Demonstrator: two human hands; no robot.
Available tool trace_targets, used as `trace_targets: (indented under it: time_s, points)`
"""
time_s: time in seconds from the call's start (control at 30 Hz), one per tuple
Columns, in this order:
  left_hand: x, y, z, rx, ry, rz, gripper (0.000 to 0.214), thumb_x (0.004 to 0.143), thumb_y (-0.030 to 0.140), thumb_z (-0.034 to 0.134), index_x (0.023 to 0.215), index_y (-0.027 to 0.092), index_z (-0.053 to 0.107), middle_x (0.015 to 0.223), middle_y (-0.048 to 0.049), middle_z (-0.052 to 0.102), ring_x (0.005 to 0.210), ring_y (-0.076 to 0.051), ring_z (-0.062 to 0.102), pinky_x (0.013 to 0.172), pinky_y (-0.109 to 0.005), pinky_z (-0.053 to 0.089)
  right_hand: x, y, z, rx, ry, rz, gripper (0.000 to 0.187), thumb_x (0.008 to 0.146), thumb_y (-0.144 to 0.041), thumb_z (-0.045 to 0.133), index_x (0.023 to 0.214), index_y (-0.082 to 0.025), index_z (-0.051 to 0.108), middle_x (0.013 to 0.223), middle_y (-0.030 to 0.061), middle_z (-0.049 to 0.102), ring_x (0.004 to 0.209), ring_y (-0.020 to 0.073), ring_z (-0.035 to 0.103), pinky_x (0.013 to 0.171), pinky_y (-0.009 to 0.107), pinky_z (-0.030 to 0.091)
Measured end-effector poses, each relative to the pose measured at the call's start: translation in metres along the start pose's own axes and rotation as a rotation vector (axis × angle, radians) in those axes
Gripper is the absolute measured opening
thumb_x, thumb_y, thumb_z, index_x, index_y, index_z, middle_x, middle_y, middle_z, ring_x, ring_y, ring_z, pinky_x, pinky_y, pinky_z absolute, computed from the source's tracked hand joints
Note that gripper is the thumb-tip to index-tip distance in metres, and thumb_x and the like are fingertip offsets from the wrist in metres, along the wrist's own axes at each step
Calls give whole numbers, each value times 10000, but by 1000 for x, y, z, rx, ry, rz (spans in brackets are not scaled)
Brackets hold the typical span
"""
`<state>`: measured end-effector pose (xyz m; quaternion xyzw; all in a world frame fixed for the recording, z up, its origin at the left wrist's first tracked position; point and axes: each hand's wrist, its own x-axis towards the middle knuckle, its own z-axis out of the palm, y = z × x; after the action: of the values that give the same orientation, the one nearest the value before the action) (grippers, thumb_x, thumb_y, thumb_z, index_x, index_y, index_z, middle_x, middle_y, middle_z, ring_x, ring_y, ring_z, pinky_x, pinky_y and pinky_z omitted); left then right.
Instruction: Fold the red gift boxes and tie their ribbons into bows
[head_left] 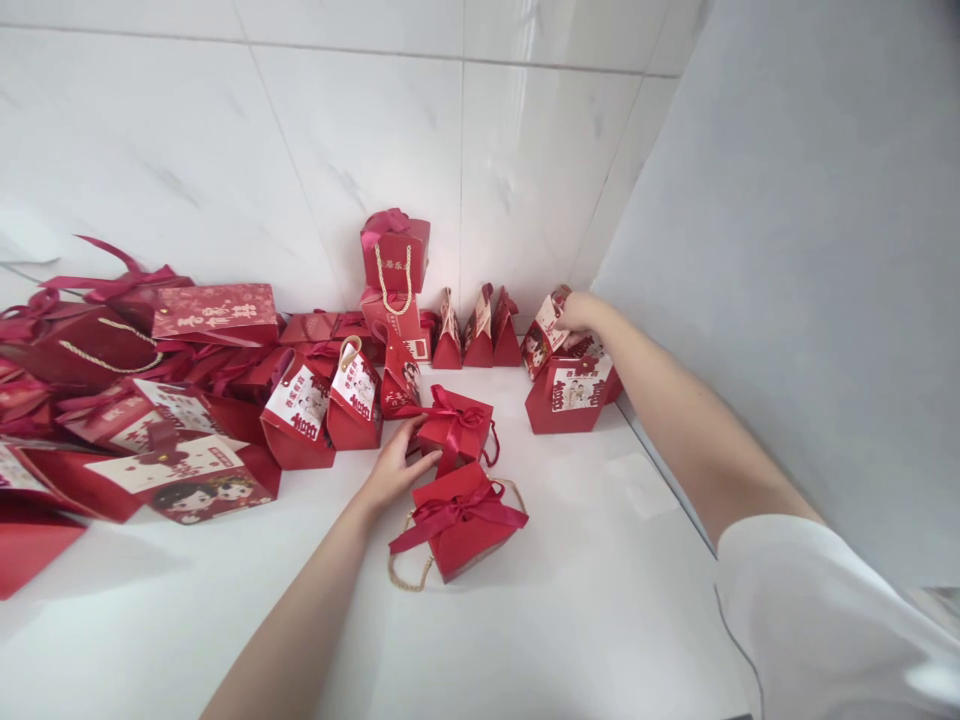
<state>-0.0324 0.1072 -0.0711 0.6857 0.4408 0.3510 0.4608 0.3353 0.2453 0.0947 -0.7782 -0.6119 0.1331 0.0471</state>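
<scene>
My left hand [397,462] rests on the white surface with thumb and fingers apart, touching the left side of a red gift box with a ribbon bow [469,430]. Just in front of that sits a second bow-tied gift box [465,530] with a gold cord handle. At the back right, my right hand [583,315] is closed on the top of a tilted red gift box with a printed picture label [538,345]; some of its fingertips are hidden. Below that hand stands another red gift box with a white label [574,390].
Many red gift boxes [214,312] crowd the left, some lying on their sides. Two boxes [394,255] are stacked against the tiled wall [360,130]. Several narrow upright boxes [478,335] line the wall's foot. A grey panel [810,250] bounds the right side.
</scene>
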Motion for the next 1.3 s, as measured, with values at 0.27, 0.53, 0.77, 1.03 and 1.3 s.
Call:
trace_targets:
  time_s: [0.27,0.53,0.77,1.03,1.3]
  points:
    - [0,-1,-1,-13,-11,-2,690,844,436,674,1418,179,390,1263,-145,620,1180,-295,620,1067,-472,458,13,-18,5,19,34,31,383,825,-200,710,1147,-3,643,964,238,717,1005,314,686,860,392,541]
    - [-1,4,0,-14,-18,-12,701,845,457,666,1425,188,379,1209,-127,644,1159,-290,633,1054,-467,471,-31,31,-20,178,98,-107,424,945,-380,542,1303,-158,589,1257,130,664,1028,229,677,897,333,530]
    - [-1,10,2,-17,-13,-10,715,845,480,662,1428,182,374,1315,-160,586,1212,-305,600,1016,-428,508,-111,79,-12,113,-69,-397,468,774,-534,721,1161,-273,687,1162,48,708,1004,260,662,839,335,516]
    - [0,12,4,-61,-16,-5,727,842,479,667,1429,170,369,1185,-150,659,1167,-319,628,1012,-478,508,-91,58,47,-101,427,-71,308,941,-354,530,1079,-117,673,1022,182,704,926,293,657,747,345,466]
    - [-1,9,7,-14,7,51,757,776,447,742,1401,183,406,1336,-166,583,1210,-313,599,1024,-456,497,-87,30,73,-81,704,4,395,980,-354,445,1246,-75,532,1222,238,592,1087,350,574,862,432,464]
